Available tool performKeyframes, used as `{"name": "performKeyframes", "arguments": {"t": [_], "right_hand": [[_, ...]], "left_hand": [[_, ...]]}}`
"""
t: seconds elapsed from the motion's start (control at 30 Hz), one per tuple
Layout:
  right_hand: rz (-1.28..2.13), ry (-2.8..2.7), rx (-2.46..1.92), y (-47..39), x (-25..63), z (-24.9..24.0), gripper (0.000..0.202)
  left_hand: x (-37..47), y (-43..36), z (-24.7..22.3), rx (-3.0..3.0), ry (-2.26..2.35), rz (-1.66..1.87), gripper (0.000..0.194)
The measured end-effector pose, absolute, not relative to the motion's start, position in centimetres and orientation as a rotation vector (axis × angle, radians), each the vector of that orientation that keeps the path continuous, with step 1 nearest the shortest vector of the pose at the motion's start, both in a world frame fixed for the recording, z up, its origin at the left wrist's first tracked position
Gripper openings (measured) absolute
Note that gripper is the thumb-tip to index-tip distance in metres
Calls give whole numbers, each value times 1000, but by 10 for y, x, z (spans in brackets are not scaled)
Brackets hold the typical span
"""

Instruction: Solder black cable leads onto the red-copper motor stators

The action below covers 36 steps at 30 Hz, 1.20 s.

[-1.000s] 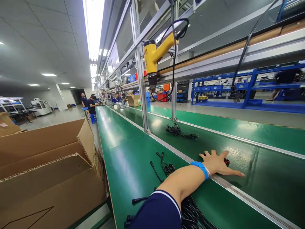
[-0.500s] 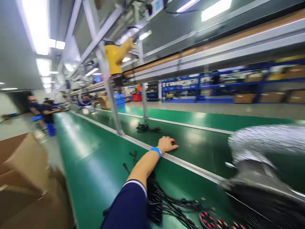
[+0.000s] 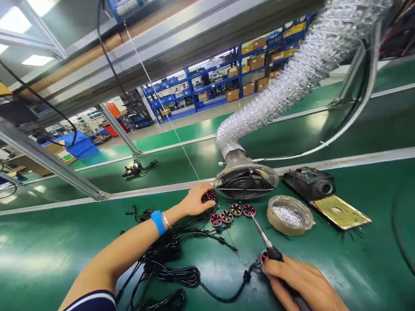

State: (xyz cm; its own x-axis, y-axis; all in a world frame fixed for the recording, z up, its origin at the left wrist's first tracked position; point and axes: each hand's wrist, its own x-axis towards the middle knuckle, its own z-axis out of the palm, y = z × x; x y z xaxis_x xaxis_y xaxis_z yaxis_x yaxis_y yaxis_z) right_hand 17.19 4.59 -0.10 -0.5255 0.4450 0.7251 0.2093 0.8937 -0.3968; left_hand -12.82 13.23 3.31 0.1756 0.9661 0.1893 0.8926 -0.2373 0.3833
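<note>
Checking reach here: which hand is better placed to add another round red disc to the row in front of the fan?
Left, probably. The left hand already rests on a round disc beside the row of discs. The right hand is occupied gripping the soldering iron.

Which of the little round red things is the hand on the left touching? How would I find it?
Find the silver hose that ends in a round fan grille on the green table. Just left of the grille, the left hand covers one red-and-black disc. It sits apart from the row of three discs nearer the person.
</note>
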Motion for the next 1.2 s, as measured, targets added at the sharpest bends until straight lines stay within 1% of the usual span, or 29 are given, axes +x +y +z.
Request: {"name": "performKeyframes", "arguments": {"t": [0.1,0.17,0.2,0.23,0.27,0.3,0.33,0.37,0.43,0.53,0.63,0.8,0.97,1.03,1.2], "right_hand": [[356,-2140,-500,44,172,-4,19],[340,-2131,-527,42,172,-6,21],[342,-2131,-526,42,172,-6,22],[351,-2131,-519,41,172,-6,23],[363,-2132,-505,42,172,-6,24],[376,-2133,-495,42,172,-5,24],[387,-2133,-482,42,172,-5,24],[394,-2133,-470,43,172,-4,25],[407,-2136,-446,44,171,-4,26],[437,-2143,-399,44,169,-7,26],[461,-2146,-400,45,169,-10,23],[483,-2124,-507,48,182,-5,23],[588,-2155,-573,50,189,0,25],[581,-2163,-561,49,187,0,24],[579,-2218,-502,51,188,0,30]], "left_hand": [[-119,97,48,2111,1970,851,34],[-101,59,55,2005,2020,945,33],[-89,38,57,1961,1973,937,28],[-74,18,58,1872,1829,853,22],[-59,1,59,1811,1693,720,21],[-45,-12,58,1777,1581,629,24],[-32,-20,56,1761,1537,619,28],[-22,-23,53,1741,1517,604,29],[-8,-15,45,1621,1486,559,24],[-2,6,31,1221,1378,443,27],[0,14,20,1002,1341,496,30],[1,7,11,1048,1341,661,39],[0,4,7,1096,1363,660,41],[-1,4,8,1120,1371,654,40],[-1,5,9,1127,1364,633,41]]}}
